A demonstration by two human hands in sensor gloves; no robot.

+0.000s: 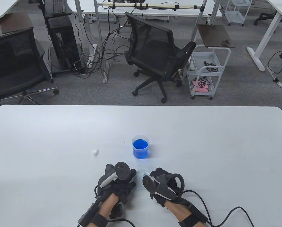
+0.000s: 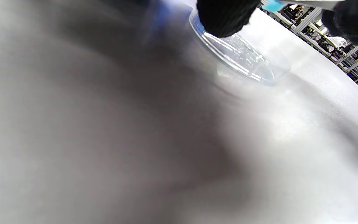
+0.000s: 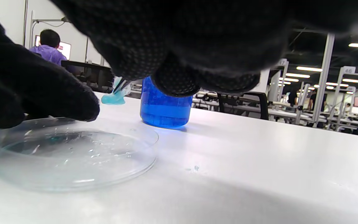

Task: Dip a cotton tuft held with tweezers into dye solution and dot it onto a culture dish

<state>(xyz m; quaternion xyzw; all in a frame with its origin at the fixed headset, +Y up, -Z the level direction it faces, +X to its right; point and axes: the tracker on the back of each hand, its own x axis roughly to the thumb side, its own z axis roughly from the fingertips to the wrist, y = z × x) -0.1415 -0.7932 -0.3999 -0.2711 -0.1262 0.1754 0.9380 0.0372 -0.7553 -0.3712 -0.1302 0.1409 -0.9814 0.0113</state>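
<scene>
right hand (image 1: 163, 186): fingers pinch thin metal tweezers (image 3: 120, 86) gripping blue-dyed cotton tuft (image 3: 113, 99) | tuft: just above far rim of clear round plastic culture dish (image 3: 73, 155), lower left of frame | left hand (image 1: 118, 182): fingertip (image 3: 76, 104) rests on dish rim | beaker of blue dye (image 1: 140, 146) stands beyond, on the surface

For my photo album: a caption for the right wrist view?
Dyed cotton tuft in tweezers above culture dish, blue beaker behind.

Left hand (image 1: 118, 183) and right hand (image 1: 161, 185) low, side by side, the right's grip pinched, fingers curled.
</scene>
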